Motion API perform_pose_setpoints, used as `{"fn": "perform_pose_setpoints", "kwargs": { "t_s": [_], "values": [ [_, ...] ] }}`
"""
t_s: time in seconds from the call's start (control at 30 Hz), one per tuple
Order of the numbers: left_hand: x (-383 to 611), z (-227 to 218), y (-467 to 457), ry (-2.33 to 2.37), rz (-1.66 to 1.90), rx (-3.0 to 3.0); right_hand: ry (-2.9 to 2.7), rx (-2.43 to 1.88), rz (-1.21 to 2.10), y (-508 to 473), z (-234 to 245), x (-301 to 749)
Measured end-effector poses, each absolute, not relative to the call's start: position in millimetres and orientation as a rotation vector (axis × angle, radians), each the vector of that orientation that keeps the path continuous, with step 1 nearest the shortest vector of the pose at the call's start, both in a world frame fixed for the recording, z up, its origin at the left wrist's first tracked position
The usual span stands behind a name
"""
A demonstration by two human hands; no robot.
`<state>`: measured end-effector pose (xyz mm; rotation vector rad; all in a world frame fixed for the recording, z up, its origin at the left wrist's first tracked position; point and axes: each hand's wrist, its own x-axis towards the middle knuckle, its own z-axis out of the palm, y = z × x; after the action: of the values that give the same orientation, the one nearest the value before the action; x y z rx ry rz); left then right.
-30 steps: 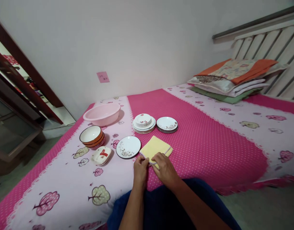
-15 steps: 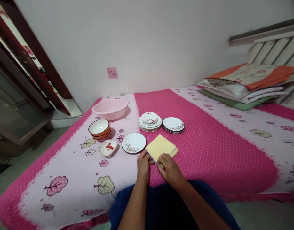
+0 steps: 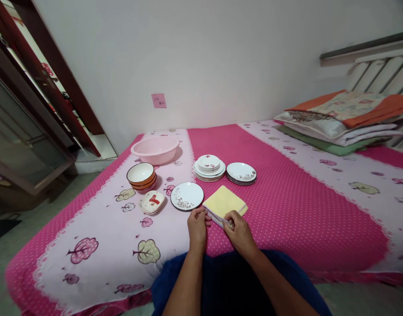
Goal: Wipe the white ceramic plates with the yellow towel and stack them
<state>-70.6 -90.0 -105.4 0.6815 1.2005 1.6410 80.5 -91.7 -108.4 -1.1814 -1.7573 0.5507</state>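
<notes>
A folded yellow cloth (image 3: 225, 200) with a pale purple hem lies on the pink bedspread (image 3: 287, 206) just in front of me. My left hand (image 3: 197, 226) pinches its near left corner. My right hand (image 3: 240, 230) pinches the near edge further right, lifting the hem slightly. A single white plate (image 3: 187, 195) with a floral rim lies just left of the cloth.
Behind the cloth stand a stack of white plates (image 3: 209, 167) with small dishes on top and a second low stack of plates (image 3: 241, 172). To the left are stacked orange bowls (image 3: 141, 176), a small red-marked dish (image 3: 151, 202) and a pink basin (image 3: 155, 149). Folded bedding (image 3: 342, 118) lies far right.
The view has shifted left and slightly down. My right hand has slid a little along the cloth's near edge and raised the hem; my left hand keeps its pinch on the corner.
</notes>
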Motion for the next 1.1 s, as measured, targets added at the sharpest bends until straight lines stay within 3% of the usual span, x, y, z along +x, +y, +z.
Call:
{"fn": "perform_pose_setpoints", "kwargs": {
  "t_s": [0.47, 1.1],
  "values": [
    [-55, -101, -104, 1.228, 1.358, 1.044, -1.369, -1.192, 0.934, -84, -109, 83],
    [-49, -104, -98, 1.263, 1.238, 1.113, -1.293, -1.176, 1.017, -79, -106, 91]
  ]
}}
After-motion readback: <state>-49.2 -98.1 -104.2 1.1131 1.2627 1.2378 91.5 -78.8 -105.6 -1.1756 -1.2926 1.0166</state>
